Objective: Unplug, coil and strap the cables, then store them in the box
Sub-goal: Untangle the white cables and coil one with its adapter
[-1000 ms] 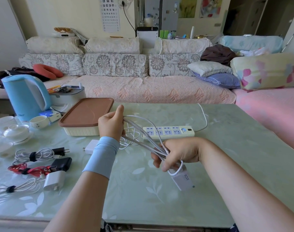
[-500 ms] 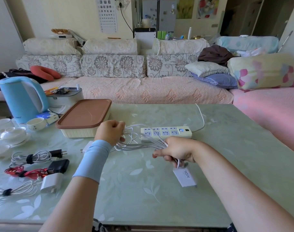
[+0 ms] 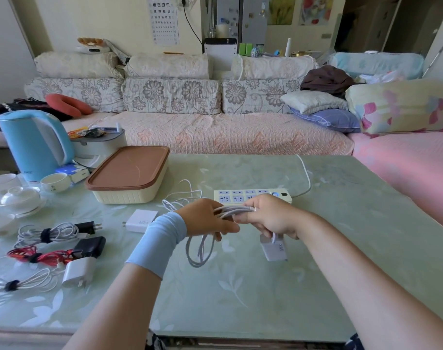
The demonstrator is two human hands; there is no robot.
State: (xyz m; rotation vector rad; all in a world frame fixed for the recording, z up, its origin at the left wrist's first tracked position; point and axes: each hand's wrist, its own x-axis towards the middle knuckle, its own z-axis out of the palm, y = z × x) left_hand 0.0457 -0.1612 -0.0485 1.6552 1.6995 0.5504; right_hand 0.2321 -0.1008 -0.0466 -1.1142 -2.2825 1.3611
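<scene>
Left hand [image 3: 206, 219], right hand [image 3: 269, 215] moved together, both curled round white cable [image 3: 231, 210]; loops hang below; strap next.

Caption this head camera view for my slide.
Left hand and right hand hold a looped white cable over the table, near the power strip and lidded box.

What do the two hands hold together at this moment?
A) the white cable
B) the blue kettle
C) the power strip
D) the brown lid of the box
A: the left hand and the right hand both grip the white cable. Its loops hang below the left hand, and its white charger hangs under the right hand.
</scene>
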